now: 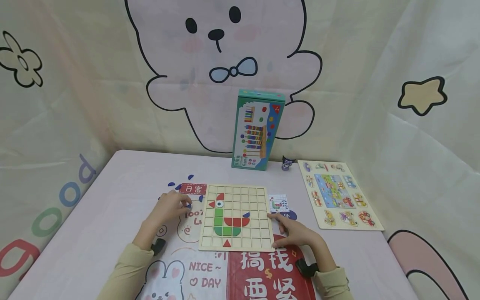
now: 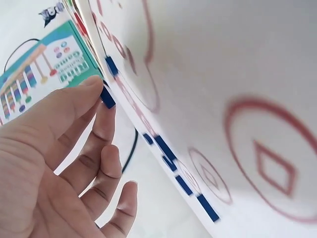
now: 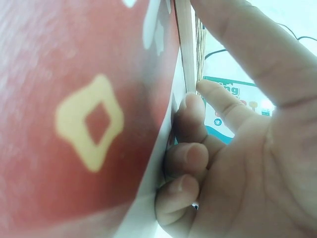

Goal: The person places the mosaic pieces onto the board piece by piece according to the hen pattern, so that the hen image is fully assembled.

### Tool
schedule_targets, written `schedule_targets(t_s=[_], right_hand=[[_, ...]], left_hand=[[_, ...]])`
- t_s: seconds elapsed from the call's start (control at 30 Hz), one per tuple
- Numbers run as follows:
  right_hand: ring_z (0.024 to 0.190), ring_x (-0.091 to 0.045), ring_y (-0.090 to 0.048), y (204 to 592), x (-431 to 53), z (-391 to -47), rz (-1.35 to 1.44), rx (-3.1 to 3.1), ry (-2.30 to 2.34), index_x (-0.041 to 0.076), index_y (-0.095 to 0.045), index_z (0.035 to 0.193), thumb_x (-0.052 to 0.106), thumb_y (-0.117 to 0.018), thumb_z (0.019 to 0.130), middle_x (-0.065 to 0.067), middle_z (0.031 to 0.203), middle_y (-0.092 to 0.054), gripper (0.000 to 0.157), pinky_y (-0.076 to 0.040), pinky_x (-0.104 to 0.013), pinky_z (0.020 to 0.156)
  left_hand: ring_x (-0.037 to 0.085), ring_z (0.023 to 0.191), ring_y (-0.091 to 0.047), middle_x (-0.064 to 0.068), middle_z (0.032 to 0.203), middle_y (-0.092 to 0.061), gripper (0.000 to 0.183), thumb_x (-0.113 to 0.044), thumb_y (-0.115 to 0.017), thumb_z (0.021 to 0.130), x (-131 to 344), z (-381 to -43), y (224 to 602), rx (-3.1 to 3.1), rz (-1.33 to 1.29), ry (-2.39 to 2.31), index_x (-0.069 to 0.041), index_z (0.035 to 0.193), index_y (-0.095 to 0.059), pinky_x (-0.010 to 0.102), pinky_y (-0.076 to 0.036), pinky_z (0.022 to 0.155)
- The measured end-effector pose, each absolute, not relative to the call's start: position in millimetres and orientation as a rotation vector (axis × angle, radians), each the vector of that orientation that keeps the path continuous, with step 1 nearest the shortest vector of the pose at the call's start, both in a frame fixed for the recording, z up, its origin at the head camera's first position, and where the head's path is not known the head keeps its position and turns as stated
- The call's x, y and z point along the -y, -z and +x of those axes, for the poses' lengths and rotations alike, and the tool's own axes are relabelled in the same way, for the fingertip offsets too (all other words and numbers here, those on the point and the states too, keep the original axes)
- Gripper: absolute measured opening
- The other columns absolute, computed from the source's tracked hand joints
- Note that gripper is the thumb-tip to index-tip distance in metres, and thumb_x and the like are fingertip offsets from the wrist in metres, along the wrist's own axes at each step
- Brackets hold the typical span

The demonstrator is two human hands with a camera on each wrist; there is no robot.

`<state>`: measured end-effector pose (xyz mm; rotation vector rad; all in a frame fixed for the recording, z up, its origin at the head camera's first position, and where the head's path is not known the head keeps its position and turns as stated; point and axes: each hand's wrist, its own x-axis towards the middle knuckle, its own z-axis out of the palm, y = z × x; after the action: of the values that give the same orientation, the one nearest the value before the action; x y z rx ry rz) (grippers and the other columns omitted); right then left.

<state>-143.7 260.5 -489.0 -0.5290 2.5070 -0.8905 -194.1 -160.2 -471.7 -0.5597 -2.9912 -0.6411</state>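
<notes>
A wooden grid board (image 1: 256, 239) lies on the table, with red, green, white and blue pieces forming a bird-like figure. On it, one small blue piece (image 1: 246, 215) sits above the red row (image 1: 236, 222). Left of the board, my left hand (image 1: 170, 208) pinches a blue piece (image 2: 107, 98) between thumb and index finger. Several more loose blue pieces (image 1: 171, 183) lie on the table beyond that hand. My right hand (image 1: 296, 233) rests at the board's right edge, index finger and thumb extended onto it, the other fingers bent (image 3: 185, 161) and holding nothing.
Partly tucked by the board's right side is a small pattern card (image 1: 279, 203). A green ring game box (image 1: 258, 131) stands at the back, beside a small purple figure (image 1: 287, 163). To the right lies a wooden picture puzzle board (image 1: 313, 208). Printed cloth walls surround the table.
</notes>
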Motion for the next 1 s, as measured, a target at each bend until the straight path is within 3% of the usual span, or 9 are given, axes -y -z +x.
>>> schedule_targets(t_s=[0.2,0.43,1.0], right_hand=[[0.060,-0.008,-0.034,488.9,-260.8,-143.2,-0.539,-2.508,0.897,0.021,-0.036,0.141,0.041,-0.078,0.070,-0.003,0.082,-0.046,0.084,-0.030,-0.020,0.051],[0.060,-0.008,-0.034,489.5,-260.2,-142.9,-0.537,-2.508,0.895,0.020,-0.036,0.141,0.041,-0.077,0.071,-0.003,0.082,-0.046,0.084,-0.030,-0.020,0.051],[0.060,-0.010,-0.035,487.4,-259.2,-142.8,-0.553,-2.508,0.894,0.019,-0.036,0.141,0.037,-0.078,0.071,-0.004,0.081,-0.045,0.083,-0.030,-0.021,0.051]], left_hand=[[0.015,0.077,-0.052,-0.009,0.073,-0.063,0.017,-0.019,-0.076,0.074,142.1,-200.9,475.7,2.986,-0.593,0.678,-0.016,0.090,-0.072,0.046,-0.038,0.081],[0.012,0.075,-0.052,-0.007,0.077,-0.065,0.018,-0.019,-0.076,0.074,120.2,-203.1,472.6,2.991,-0.627,0.707,-0.017,0.092,-0.072,0.032,-0.043,0.072],[0.010,0.077,-0.050,-0.009,0.079,-0.063,0.019,-0.024,-0.075,0.077,78.8,-207.8,470.7,2.971,-0.777,0.746,-0.018,0.095,-0.072,0.030,-0.041,0.076]])
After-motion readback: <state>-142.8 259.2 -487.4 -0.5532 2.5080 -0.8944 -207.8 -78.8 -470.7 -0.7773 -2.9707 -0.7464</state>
